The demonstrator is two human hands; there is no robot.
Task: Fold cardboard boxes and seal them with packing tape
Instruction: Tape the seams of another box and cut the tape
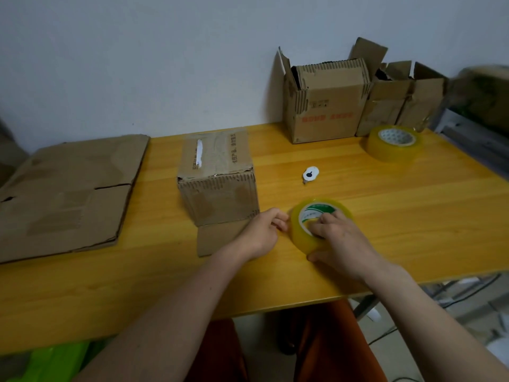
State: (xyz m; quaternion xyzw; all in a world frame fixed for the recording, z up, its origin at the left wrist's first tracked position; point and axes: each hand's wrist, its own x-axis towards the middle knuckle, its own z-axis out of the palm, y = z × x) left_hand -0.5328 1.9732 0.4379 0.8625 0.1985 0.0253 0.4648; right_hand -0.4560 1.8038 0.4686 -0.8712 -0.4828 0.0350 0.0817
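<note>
Two bare hands meet over a roll of clear yellowish packing tape (321,226) near the front edge of a yellow wooden counter (385,216). The right hand (340,241) grips the roll, its fingers hooked into the green-and-white core and its thumb pressed against the roll's near side. The left hand (260,234) sits just left of the roll with its fingertips pinched together at the roll's outer edge; whether they hold a tape end is too small to tell. Just left of the tape roll stands a small closed cardboard box (217,179), its top already taped, with one loose flap (217,239) lying flat on the counter toward the person and partly under the left hand. Farther left of the roll lies a large flattened sheet of cardboard (66,194). Behind the roll, a small white tape cutter with a black spot (310,174) rests on the counter. Behind and to the right of the roll sits a second tape roll (394,143), and beyond it, against the pale wall, stand two open cardboard boxes (326,99) side by side with their flaps raised.
</note>
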